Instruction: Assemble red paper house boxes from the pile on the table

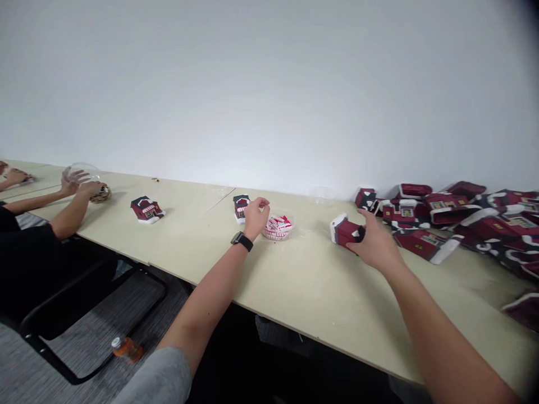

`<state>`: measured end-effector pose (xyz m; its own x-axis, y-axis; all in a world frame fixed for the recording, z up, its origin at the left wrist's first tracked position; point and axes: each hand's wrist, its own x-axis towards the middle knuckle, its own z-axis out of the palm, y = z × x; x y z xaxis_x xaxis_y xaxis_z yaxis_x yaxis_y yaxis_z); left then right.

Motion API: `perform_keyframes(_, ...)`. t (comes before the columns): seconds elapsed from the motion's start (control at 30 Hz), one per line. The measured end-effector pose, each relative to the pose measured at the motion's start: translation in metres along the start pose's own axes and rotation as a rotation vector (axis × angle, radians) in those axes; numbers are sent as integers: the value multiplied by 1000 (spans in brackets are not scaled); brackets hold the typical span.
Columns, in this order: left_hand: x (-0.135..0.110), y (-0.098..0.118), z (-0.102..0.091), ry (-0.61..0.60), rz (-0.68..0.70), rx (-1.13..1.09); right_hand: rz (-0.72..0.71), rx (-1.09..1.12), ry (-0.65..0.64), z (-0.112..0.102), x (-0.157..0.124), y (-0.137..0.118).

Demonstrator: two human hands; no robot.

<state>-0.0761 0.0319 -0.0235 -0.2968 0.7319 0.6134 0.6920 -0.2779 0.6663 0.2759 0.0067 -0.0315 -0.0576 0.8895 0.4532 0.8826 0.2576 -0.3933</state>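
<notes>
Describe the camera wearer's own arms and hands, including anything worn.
The left arm has a black smartwatch with a rectangular face at the wrist and a short grey sleeve. The right arm shows no sleeve. The left hand and right hand are ungloved.

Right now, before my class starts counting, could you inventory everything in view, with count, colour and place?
Small clear bowl: one, transparent, table centre
Striped pieces: several, red and white, inside it
Separate model houses: two, dark red, black, white, left of it
Held model house: one, same colours, right of it
Piled model houses: too overlapped to count, same colours, right
Large clear bowl: one, transparent, far left
Brown item: one, under a co-worker's hand
Table: cream, along the wall
Wall: pale grey, behind
Chair: one, black, lower left
Bottle: one, orange, floor
Smartwatch: one, black, left wrist
Left hand: one, bare, beside small bowl
Right hand: one, bare, gripping held house
</notes>
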Motion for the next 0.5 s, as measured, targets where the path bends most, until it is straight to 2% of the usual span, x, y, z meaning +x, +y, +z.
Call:
perform_keyframes(0.1, -3, 8, -3, 10, 59, -26, -232, 52, 132, 3, 1, -8)
perform_keyframes(0.27, -13, 33, -8, -37, 230, -96, -495, 93, 321, 4, -2, -28)
perform_keyframes(0.37, -21, 48, -10, -193, 291, -139, -613, 91, 395, 5, -6, -39)
perform_keyframes(0.5, -30, 58, -11, -469, 313, -162, -660, 65, 500, 7, -11, -48)
